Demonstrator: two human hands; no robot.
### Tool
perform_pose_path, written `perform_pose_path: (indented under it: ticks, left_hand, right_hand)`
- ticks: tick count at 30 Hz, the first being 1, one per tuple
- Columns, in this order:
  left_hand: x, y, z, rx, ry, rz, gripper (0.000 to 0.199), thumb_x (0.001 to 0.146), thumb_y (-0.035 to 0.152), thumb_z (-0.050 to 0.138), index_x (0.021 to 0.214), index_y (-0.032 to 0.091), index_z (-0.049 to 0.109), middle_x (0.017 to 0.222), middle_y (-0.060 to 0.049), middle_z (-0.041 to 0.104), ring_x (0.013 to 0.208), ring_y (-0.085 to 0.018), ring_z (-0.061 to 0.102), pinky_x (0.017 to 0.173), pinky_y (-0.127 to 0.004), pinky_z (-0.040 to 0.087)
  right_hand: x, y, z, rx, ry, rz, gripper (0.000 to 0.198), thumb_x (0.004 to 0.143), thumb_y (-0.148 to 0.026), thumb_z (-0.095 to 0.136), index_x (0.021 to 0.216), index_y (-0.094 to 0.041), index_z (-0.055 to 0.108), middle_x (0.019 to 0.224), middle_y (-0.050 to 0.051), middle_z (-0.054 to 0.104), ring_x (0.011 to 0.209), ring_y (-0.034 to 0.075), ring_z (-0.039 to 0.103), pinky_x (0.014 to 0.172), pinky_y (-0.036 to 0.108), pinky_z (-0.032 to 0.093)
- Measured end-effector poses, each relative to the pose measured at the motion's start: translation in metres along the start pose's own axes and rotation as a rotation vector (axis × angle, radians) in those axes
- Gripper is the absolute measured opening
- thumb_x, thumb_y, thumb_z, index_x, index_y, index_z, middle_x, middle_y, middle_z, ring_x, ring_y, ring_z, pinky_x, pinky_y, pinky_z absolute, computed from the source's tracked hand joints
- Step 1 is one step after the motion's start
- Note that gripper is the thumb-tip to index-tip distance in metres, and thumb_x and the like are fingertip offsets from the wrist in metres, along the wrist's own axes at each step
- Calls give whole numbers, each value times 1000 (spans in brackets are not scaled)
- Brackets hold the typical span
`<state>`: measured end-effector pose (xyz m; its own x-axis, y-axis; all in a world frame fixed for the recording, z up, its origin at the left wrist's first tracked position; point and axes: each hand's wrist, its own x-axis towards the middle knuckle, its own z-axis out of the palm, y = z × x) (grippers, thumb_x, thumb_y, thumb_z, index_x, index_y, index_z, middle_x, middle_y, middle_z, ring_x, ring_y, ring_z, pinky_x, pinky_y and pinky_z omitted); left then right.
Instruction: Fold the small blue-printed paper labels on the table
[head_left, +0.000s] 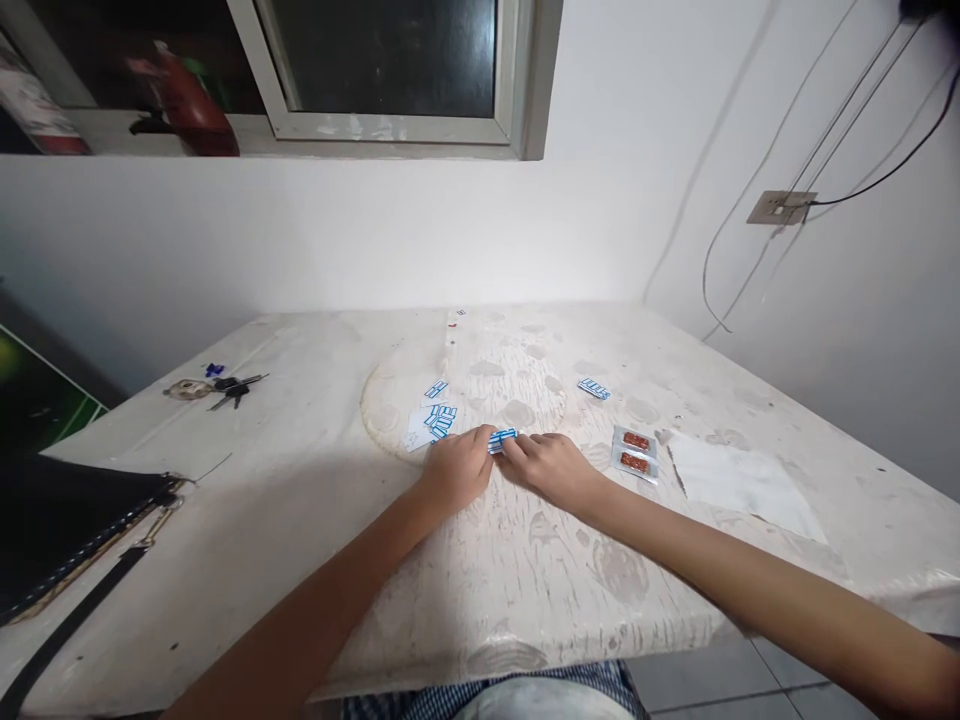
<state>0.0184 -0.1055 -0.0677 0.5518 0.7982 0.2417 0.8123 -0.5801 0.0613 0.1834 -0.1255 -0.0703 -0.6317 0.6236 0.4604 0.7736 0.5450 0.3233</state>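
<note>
Between my two hands is a small blue-and-white striped piece, perhaps folded paper or card; its ends are hidden by the fingers. My left hand closes on its left end, and my right hand pinches the right end. Just beyond the left hand lie white paper pieces with blue print, partly overlapping. A smaller blue-printed piece sits behind them. To the right and farther back rests another blue-and-white piece. Right of my right hand is a silvery blister pack with two red-brown windows.
A white sheet lies at the right on the patterned table cover. Keys and a black bag with a strap are at the left. Behind stands the wall with a window and a socket with cables.
</note>
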Motion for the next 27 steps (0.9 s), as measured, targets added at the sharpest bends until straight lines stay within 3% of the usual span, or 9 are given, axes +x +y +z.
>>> perform_pose_path:
  ticks: [4,11,20,24,27]
  left_hand:
    - [-1,4,-1,13,-6,-16,29,79,14,35,106,17,47,86,-4,64,78,-20,61,65,-29,41]
    - [-2,10,-1,-1,52,-24,24,86,23,31,101,17,49,85,-5,65,79,-19,60,68,-30,40]
    - [-1,9,-1,57,12,-41,21,88,25,30,96,17,48,82,-4,64,75,-18,60,64,-27,39]
    - [1,9,-1,103,-13,-68,25,91,30,27,94,17,48,78,-4,63,72,-18,60,61,-27,37]
    - [2,10,-3,105,-34,-75,25,91,29,27,94,17,48,78,-4,63,71,-18,60,60,-26,37]
  right_hand:
    - [-2,0,3,3,-19,-15,22,89,-20,35,75,-14,50,59,4,55,48,13,50,45,29,15]
    - [-1,-1,-5,13,-177,1,16,83,-8,37,84,-13,53,71,7,59,56,16,54,47,30,21]
    - [-1,2,-6,65,-124,44,25,91,-22,34,80,-13,55,68,6,57,57,14,51,50,29,25]
    - [-8,17,-16,323,-110,43,23,91,-22,34,94,-15,56,83,7,58,69,14,53,57,27,34]
    - [-12,33,-22,659,-59,216,24,87,-19,38,104,-18,55,89,6,58,73,13,54,61,25,40]
